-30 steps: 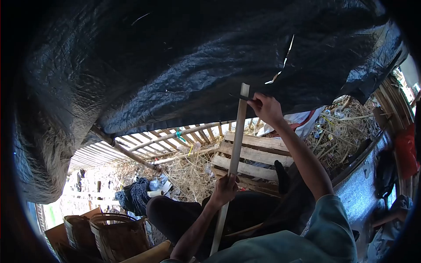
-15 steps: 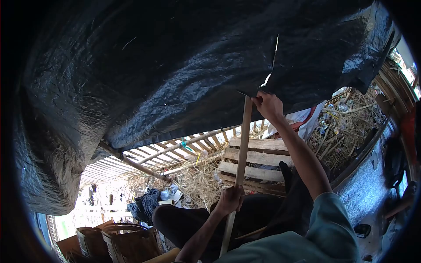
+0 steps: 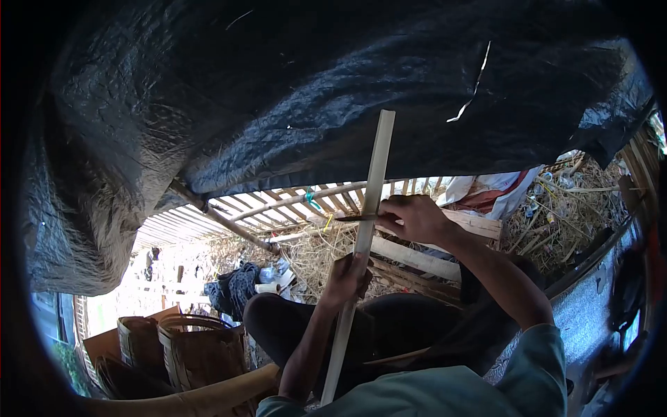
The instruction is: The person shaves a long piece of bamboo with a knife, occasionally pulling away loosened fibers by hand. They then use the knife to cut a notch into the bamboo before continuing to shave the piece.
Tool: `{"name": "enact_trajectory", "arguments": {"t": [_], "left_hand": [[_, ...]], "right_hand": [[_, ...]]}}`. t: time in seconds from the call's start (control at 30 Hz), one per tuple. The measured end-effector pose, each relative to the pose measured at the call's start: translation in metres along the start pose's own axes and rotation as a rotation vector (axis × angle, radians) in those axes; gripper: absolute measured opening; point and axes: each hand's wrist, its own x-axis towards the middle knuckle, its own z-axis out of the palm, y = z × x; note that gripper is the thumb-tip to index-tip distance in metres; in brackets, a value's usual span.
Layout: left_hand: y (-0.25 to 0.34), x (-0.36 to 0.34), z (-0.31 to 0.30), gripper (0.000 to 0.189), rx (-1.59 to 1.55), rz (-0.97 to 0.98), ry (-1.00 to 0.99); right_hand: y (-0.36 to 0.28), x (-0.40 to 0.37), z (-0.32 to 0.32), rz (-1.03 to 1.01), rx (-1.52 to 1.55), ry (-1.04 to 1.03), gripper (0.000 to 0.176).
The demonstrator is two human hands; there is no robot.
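Note:
A long, pale bamboo strip (image 3: 377, 160) slants up in front of me, its lower end by my lap. My left hand (image 3: 345, 279) is wrapped round its lower half. Above that, my right hand (image 3: 415, 219) grips a knife whose dark blade (image 3: 356, 218) lies across the strip, pointing left. The knife's handle is hidden inside my fingers. Behind the top of the strip hangs a black plastic sheet (image 3: 306, 90) with a narrow tear in it.
Woven baskets (image 3: 201, 351) stand at lower left, near a thick bamboo pole (image 3: 201, 399). Beyond my legs are wooden slats (image 3: 415, 258), straw (image 3: 316, 260) and a dark cloth bundle (image 3: 233, 288). A slatted bamboo fence (image 3: 278, 208) runs behind.
My right hand and the knife have come down the strip from its top end towards my left hand. The strip's upper end now shows uncovered, and the view has shifted slightly.

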Motion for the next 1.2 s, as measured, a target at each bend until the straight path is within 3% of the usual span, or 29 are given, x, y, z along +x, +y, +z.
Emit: {"name": "enact_trajectory", "arguments": {"t": [0.03,0.07,0.13,0.17,0.23,0.43,0.57,0.67,0.8,0.9,1.03,1.13,1.2], "left_hand": [[-0.004,0.001,-0.003,0.043,-0.009,0.051,-0.031],[-0.005,0.002,-0.003,0.025,0.001,0.015,-0.005],[-0.018,0.005,-0.002,0.017,-0.023,0.2,-0.03],[-0.023,0.006,-0.005,0.014,-0.014,0.168,-0.055],[-0.018,0.004,-0.003,0.015,-0.017,0.129,-0.032],[-0.01,0.003,0.0,0.029,0.076,0.041,0.075],[-0.011,0.007,0.001,0.027,0.018,0.019,0.122],[-0.01,0.005,-0.001,0.027,0.072,0.017,0.11],[-0.003,0.004,0.0,0.028,0.155,0.021,0.097],[-0.003,0.007,0.0,0.029,0.162,0.065,0.083],[-0.006,0.008,0.0,0.029,0.194,0.111,0.078],[-0.009,0.009,0.003,0.023,0.17,0.093,0.159],[-0.009,0.01,0.001,0.022,0.217,0.052,0.162]], "right_hand": [[-0.01,-0.004,0.006,-0.054,0.022,-0.041,0.019],[-0.02,-0.01,0.015,-0.122,-0.017,0.0,0.02],[-0.031,-0.018,0.025,-0.291,-0.11,0.125,0.022],[-0.032,-0.02,0.027,-0.261,-0.12,0.086,0.023],[-0.031,-0.024,0.028,-0.198,-0.147,0.006,0.025],[-0.017,-0.011,0.02,-0.209,-0.126,0.053,0.024],[-0.021,-0.008,0.014,-0.18,-0.15,0.003,0.026],[-0.011,-0.004,0.017,-0.16,-0.224,0.111,0.024],[0.017,0.008,0.013,0.168,-0.127,0.186,0.012],[0.035,0.018,0.007,0.325,0.125,0.278,0.007],[0.04,0.024,0.016,0.449,0.287,0.282,0.012],[0.033,0.027,0.022,0.32,0.194,0.369,0.014],[0.023,0.027,0.014,0.367,0.188,0.254,0.014]]}}
